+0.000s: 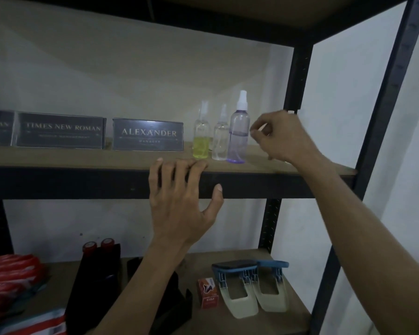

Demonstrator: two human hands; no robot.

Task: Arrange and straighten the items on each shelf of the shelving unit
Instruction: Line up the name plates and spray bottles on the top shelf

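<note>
While my left hand (182,204) rests relaxed on the shelf (82,158) for balance, my empty, half-curled right hand (281,137) hovers by the purple bottle (238,139), centre-right.

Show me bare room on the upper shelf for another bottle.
Bare board: right of the purple bottle to the rear post, partly hidden by the right hand; the front strip before the ALEXANDER plate. Crowded: the three bottles.

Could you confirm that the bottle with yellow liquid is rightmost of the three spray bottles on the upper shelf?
No: the head view shows the bottle with yellow liquid leftmost of the three spray bottles on the upper shelf; the purple bottle is rightmost.
</note>
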